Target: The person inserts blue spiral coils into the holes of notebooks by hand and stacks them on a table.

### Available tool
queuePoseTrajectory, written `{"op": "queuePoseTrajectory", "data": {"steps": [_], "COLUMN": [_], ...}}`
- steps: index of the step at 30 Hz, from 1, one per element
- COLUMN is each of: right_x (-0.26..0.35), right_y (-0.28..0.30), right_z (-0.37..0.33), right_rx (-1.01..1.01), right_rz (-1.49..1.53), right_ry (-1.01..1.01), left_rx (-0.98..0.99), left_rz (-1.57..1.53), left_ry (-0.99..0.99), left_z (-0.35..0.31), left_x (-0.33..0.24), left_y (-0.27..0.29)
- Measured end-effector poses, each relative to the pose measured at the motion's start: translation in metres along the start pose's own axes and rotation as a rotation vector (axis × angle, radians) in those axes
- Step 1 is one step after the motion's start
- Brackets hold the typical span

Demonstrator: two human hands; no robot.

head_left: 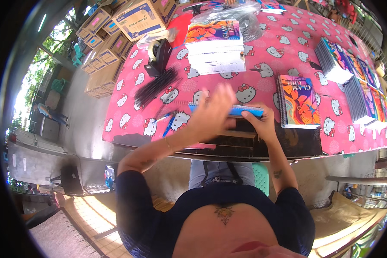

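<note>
My right hand [263, 121] grips the right end of a spiral notebook [247, 111], thumb along its blue edge. The notebook is held edge-on above the near part of the table, so its cover cannot be seen. Across its left half is my left hand [215, 109], blurred by motion, with its fingers stretched upward and apart from the thumb. That hand hides the notebook's left part, and I cannot tell whether they touch. Black spiral binding coils [157, 87] lie in a bundle beyond my left hand. Closer in, a blue pen-like tool [170, 124] rests on the cloth.
A stack of notebooks [215, 56] stands at the far middle, with clear plastic bags [249, 21] behind it. A black tape dispenser [158, 58] is left of it. One colourful notebook [299, 101] lies to the right, near more notebook stacks [360, 96]. Cardboard boxes [144, 18] are piled far left.
</note>
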State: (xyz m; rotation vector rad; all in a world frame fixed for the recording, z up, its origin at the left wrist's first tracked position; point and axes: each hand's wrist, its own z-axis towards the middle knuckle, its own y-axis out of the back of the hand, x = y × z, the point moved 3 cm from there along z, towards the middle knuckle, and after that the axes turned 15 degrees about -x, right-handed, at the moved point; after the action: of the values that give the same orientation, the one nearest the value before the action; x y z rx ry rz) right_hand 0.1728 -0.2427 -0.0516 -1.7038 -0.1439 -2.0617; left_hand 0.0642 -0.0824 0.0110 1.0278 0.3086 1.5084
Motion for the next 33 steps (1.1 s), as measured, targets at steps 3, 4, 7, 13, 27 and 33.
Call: {"op": "queuePoseTrajectory", "data": {"steps": [3, 4, 7, 13, 27, 33], "right_x": [0.003, 0.005, 0.009, 0.012, 0.023, 0.035], "right_y": [-0.002, -0.001, 0.001, 0.005, -0.008, 0.017], "right_z": [0.004, 0.003, 0.008, 0.004, 0.011, 0.014], "right_rx": [0.022, 0.055, 0.175, 0.289, 0.346, 0.307], "right_rz": [-0.07, -0.107, -0.007, -0.15, -0.241, -0.223], "right_ry": [0.171, 0.144, 0.01, 0.03, 0.066, 0.145], "left_rx": [-0.101, -0.097, -0.095, -0.162, -0.021, -0.208], "left_rz": [-0.169, -0.08, -0.113, -0.042, -0.3, -0.386], "left_ry": [-0.061, 0.067, 0.108, 0.186, 0.033, 0.228], "left_z": [-0.034, -0.003, 0.002, 0.024, 0.006, 0.014], "left_x": [-0.027, -0.006, 0.006, 0.011, -0.03, -0.021], "left_y": [-0.011, -0.001, -0.01, -0.001, 0.004, 0.012]}}
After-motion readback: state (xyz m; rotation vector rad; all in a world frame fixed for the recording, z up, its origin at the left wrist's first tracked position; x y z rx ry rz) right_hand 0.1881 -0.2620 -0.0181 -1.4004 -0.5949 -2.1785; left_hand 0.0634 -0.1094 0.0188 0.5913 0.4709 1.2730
